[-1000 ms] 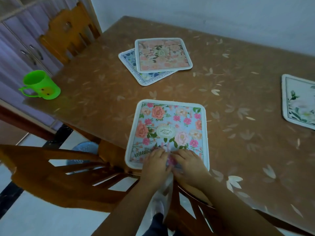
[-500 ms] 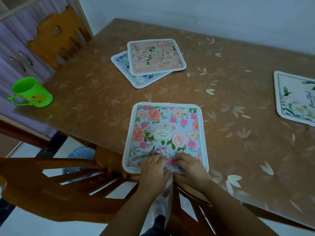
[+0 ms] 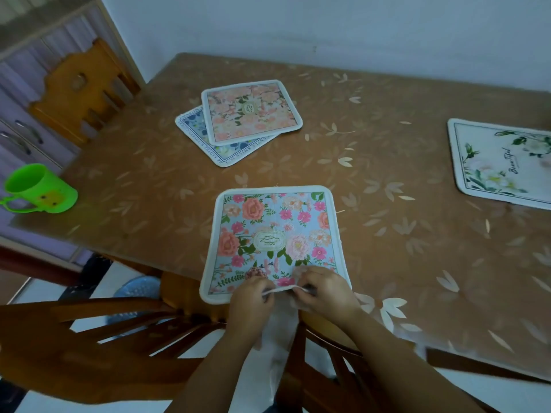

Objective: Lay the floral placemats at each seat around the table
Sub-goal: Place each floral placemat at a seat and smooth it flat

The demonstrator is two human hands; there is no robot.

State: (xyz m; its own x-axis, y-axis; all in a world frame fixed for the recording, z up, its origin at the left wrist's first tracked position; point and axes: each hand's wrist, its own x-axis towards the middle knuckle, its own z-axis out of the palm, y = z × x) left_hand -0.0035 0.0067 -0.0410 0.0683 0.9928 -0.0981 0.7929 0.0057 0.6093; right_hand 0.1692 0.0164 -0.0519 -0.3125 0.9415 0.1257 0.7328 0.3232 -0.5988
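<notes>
1. Here, the left hand (image 3: 252, 296) and right hand (image 3: 325, 290) are close together above a chair (image 3: 89, 338) back. Each pinches the near edge of the blue mat (image 3: 274, 239), fingers curled on its rim, and the edge appears slightly raised between them.
2. The blue mat lies flat just beyond the hands, at the near rim of the table (image 3: 387, 263). The step in hand is judged to be squaring this mat to the nearest seat. The next move calls for letting go and reaching forward for another mat.
3. The cup (image 3: 41, 189) stands upright, well left of the left hand. The part of its inside that shows holds nothing.
4. The white mat (image 3: 501, 162) lies far right of the right hand, seemingly already laid.
5. The pink mat (image 3: 252, 113) lies askew on the navy mat (image 3: 193, 129), well beyond the hands and slightly left. Both are judged not yet laid.
</notes>
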